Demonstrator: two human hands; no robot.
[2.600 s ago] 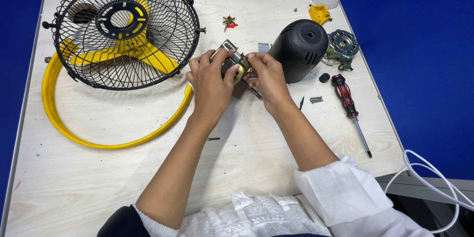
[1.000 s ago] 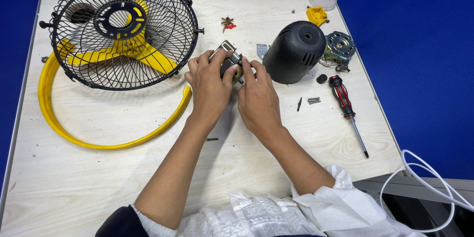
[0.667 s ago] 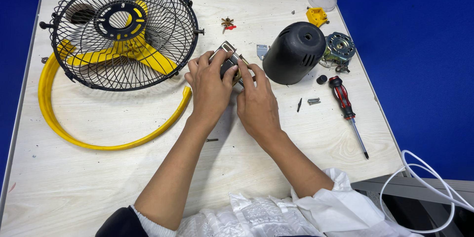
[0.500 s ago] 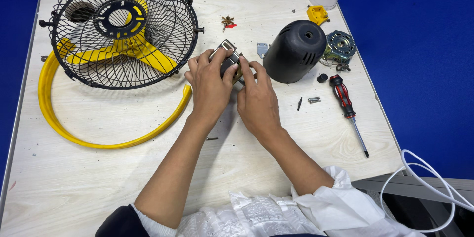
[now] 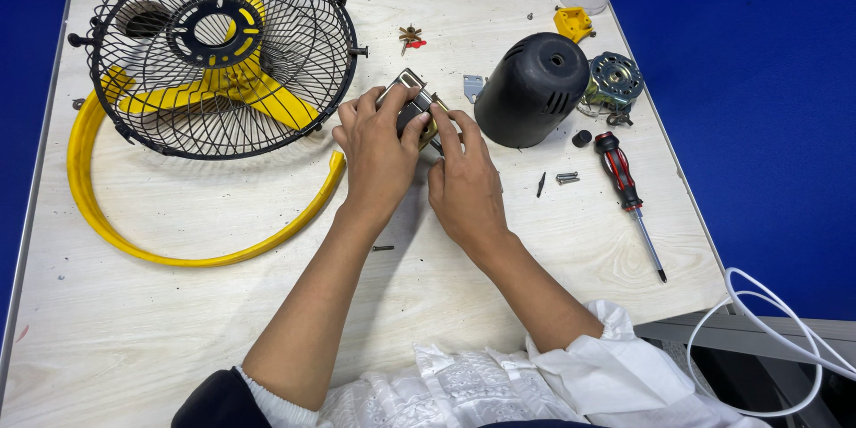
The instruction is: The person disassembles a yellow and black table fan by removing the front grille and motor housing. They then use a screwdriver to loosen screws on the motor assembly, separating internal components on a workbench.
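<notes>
Both hands, left (image 5: 379,156), right (image 5: 465,185), gripping small metal part (image 5: 415,107), long axis angled up-left

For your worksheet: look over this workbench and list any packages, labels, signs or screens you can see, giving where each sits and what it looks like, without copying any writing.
No packages, labels, signs or screens show. The table bears only loose fan parts and a screwdriver; the left hand and right hand grip a small metal part with no legible label.

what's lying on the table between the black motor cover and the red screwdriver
In the head view, a small black knob lies between the black motor cover and the red screwdriver.
</notes>
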